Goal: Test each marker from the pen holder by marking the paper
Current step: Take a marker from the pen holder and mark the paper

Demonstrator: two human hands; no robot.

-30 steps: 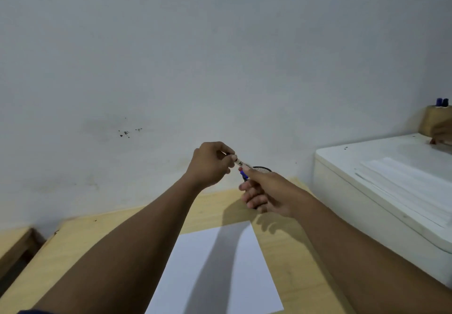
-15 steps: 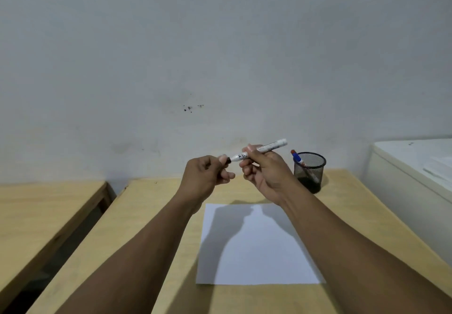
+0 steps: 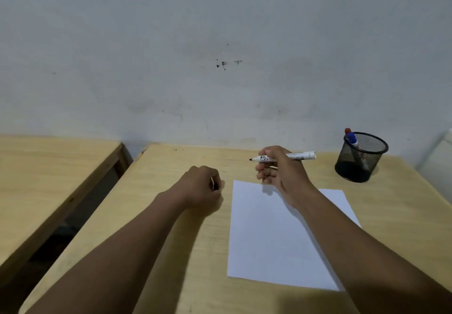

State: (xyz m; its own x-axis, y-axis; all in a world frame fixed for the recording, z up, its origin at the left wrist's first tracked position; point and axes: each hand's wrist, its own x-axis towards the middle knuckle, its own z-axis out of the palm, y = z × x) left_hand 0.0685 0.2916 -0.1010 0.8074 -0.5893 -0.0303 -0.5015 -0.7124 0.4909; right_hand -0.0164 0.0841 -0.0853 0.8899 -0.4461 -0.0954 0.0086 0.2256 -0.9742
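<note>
My right hand [image 3: 281,169] holds a white marker [image 3: 300,155] level above the far edge of the white paper [image 3: 274,235], its bare black tip pointing left. My left hand [image 3: 201,187] rests as a fist on the wooden table [image 3: 171,228] just left of the paper, closed on the marker's black cap [image 3: 215,186], of which only a sliver shows. A black mesh pen holder [image 3: 360,158] stands at the table's far right, holding a blue-capped marker [image 3: 351,139] and a red-capped one behind it.
A second wooden table [image 3: 49,174] stands to the left, with a dark gap between the two. A white wall [image 3: 220,56] rises right behind the tables. The corner of a white surface [image 3: 447,137] shows at the right edge.
The cap has come off the marker. My left hand dropped with it onto the table, left of the paper. My right hand moved right with the uncapped marker. My view tilted down.
</note>
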